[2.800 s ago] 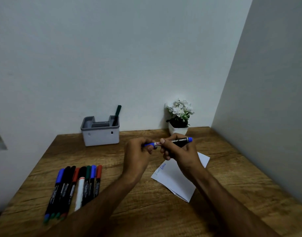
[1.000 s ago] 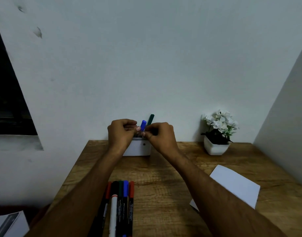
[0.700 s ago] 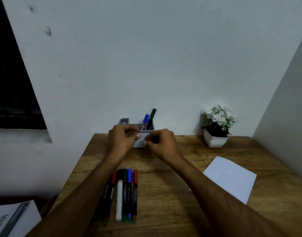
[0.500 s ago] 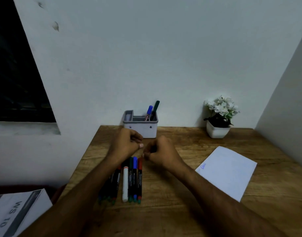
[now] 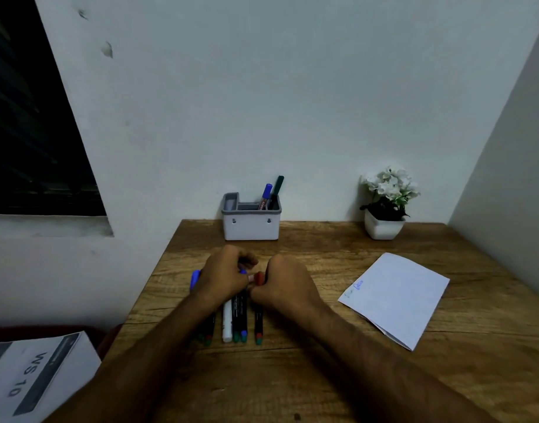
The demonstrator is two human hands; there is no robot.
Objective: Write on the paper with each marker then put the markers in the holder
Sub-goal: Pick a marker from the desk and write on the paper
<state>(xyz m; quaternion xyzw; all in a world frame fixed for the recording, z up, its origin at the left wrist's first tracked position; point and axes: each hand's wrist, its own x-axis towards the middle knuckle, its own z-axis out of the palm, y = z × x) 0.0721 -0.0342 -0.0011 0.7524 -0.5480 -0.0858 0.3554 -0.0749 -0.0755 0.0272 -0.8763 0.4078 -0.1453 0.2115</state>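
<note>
A grey and white holder (image 5: 251,222) stands at the back of the desk with a blue marker (image 5: 266,196) and a green marker (image 5: 277,189) upright in it. The white paper (image 5: 396,297) lies to the right, with small blue writing at its left corner. A row of markers (image 5: 234,320) lies in front of me. My left hand (image 5: 225,277) rests over the row's top ends with curled fingers. My right hand (image 5: 285,286) pinches the red marker (image 5: 258,322) just below its cap, and this marker lies slightly apart from the row.
A white pot with white flowers (image 5: 384,206) stands at the back right by the side wall. A printed sheet (image 5: 33,380) lies beyond the wooden desk's (image 5: 323,377) left front edge. A dark window (image 5: 27,132) is at the left.
Both hands have come back from the holder, leaving the blue marker in it, and dropped onto the row. The red marker has shifted slightly right, away from the others.
</note>
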